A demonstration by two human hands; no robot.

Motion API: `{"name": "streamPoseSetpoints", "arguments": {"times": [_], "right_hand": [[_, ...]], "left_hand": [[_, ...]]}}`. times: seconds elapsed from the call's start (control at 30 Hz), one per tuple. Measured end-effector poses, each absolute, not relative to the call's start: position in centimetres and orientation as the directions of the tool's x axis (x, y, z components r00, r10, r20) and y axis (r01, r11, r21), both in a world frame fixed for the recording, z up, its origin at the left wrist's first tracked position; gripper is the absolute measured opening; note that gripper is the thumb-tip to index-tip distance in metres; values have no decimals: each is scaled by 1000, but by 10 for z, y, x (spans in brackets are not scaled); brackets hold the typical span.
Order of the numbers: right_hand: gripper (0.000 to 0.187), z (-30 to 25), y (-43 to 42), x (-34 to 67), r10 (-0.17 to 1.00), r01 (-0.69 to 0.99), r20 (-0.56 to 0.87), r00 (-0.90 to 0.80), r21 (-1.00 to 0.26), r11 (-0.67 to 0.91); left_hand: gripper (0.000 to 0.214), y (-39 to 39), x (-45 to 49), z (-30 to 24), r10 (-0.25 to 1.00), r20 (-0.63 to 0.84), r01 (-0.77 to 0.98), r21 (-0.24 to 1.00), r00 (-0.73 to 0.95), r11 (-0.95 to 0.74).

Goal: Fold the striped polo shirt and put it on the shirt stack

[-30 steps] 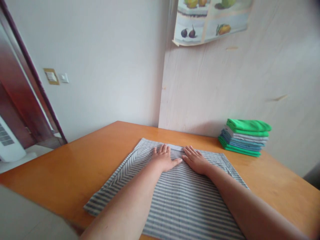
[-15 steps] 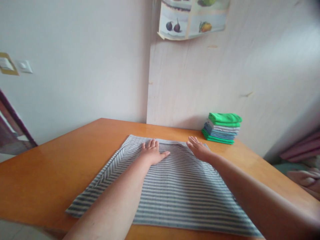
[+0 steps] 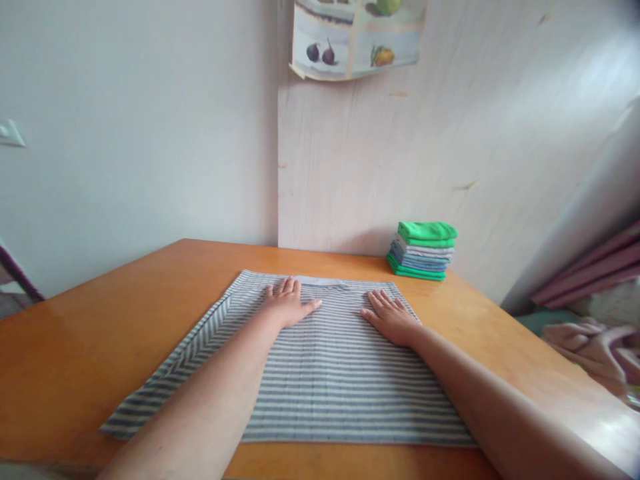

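Note:
A grey-and-white striped cloth (image 3: 320, 373), which looks like a garment, lies spread on the wooden table, with a folded-in strip along its left side and a plain pale band (image 3: 320, 281) at its far edge. My left hand (image 3: 290, 305) rests flat on the cloth near that band, fingers spread and thumb pointing right. Near the far right corner, my right hand (image 3: 391, 318) also lies flat on the stripes with its fingers apart. Neither hand grips anything. My forearms cover parts of the cloth's left and right sides.
A stack of folded green, blue and pale cloths (image 3: 424, 252) stands at the back right of the orange-brown table (image 3: 125, 313). Behind the table rises a wall with a fruit picture sheet (image 3: 357, 40). Pinkish fabric (image 3: 590, 340) lies beyond the right edge.
My right hand has come down flat onto the cloth, its fingers now spread. My left hand stays in place on the stripes. The view has turned slightly to the right.

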State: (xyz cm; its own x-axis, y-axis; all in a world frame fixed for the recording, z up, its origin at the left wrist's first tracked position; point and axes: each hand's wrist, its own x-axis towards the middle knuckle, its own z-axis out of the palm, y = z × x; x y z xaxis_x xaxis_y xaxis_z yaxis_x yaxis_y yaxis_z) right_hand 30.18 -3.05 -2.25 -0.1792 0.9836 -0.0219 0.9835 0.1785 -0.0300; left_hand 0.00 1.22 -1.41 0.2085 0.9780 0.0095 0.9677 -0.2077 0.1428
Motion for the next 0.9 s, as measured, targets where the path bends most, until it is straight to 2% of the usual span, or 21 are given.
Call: {"name": "streamPoseSetpoints", "arguments": {"times": [0.4, 0.7, 0.9], "right_hand": [[83, -28, -28, 303, 982, 982, 10, -188, -17, 188], [80, -34, -26, 306, 977, 977, 43, -209, -21, 211], [81, -38, -23, 308, 976, 976, 37, -216, 8, 216]], "left_hand": [[105, 6, -7, -7, 990, 40, 970, 201, 133, -138], [94, -32, -83, -5, 993, 112, 995, 90, 37, -47], [96, -51, -109, -17, 998, 60, 996, 86, 11, -16]]}}
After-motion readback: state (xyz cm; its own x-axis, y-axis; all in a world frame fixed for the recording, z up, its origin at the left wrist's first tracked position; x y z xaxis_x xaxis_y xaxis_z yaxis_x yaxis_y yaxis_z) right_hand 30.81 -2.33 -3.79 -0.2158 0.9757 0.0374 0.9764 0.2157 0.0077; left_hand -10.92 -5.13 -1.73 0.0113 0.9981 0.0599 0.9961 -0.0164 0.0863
